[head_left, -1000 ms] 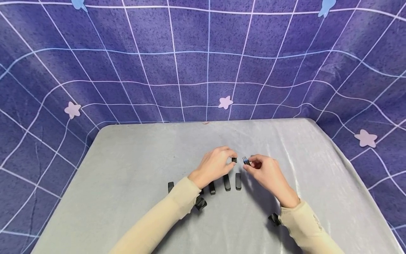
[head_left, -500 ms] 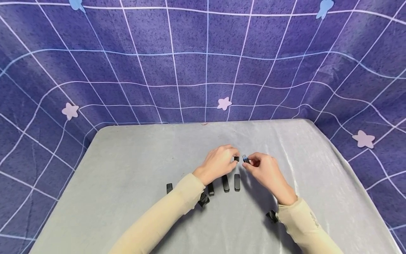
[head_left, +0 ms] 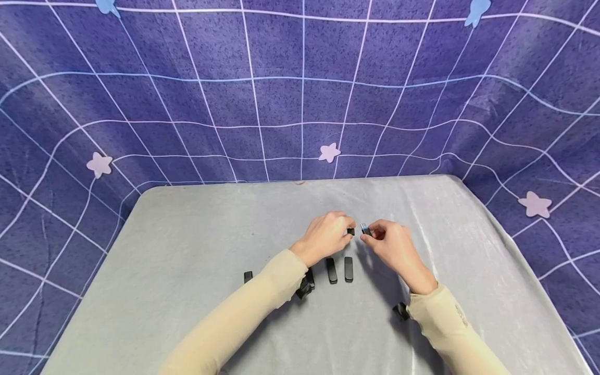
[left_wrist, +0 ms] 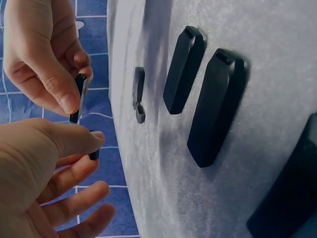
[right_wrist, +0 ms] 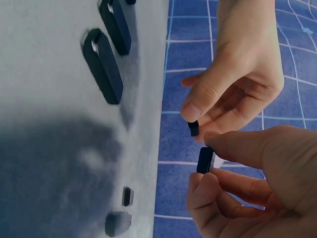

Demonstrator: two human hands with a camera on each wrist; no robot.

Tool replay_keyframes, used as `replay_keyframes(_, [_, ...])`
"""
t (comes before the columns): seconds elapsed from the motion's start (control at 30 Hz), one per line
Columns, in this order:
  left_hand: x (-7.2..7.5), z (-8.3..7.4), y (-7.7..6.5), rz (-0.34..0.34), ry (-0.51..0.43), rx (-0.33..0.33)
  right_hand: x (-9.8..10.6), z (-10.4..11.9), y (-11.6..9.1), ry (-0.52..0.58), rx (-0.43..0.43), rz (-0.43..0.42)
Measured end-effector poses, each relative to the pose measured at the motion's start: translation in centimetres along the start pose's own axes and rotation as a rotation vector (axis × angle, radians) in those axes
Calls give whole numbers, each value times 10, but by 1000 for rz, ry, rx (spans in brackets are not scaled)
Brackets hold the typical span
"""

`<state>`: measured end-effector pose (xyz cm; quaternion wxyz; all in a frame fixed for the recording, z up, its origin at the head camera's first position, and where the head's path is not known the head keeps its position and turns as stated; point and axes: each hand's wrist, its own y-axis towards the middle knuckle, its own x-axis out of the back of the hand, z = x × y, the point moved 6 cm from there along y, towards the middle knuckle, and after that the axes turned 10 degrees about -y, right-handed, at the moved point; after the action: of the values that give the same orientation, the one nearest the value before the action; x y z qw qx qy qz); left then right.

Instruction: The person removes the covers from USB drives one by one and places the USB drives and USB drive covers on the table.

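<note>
Head view: I'm seeing a grey table, left hand and right hand hovering over it. Black sticks are lying on it. Right is pinching a USB stick above the table, plug showing; left is pinching a small black cap there too, just apart. I'm reading capping or uncapping, can't tell which; if capping, next move is needing plug-to-cap alignment.

Held black piece partly hidden, perhaps cap; left wrist view crops corner stick.
</note>
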<state>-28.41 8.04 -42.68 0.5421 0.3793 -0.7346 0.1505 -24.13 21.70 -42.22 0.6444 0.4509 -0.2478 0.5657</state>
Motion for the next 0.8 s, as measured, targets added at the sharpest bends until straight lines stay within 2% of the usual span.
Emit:
replay_keyframes(0.3, [0,0,11,16,16,21,5,-10,13,-30,-1,-43])
replay_keyframes(0.8, [-14,4,23,57,50,60,-8,-19,14,-60,6,-47])
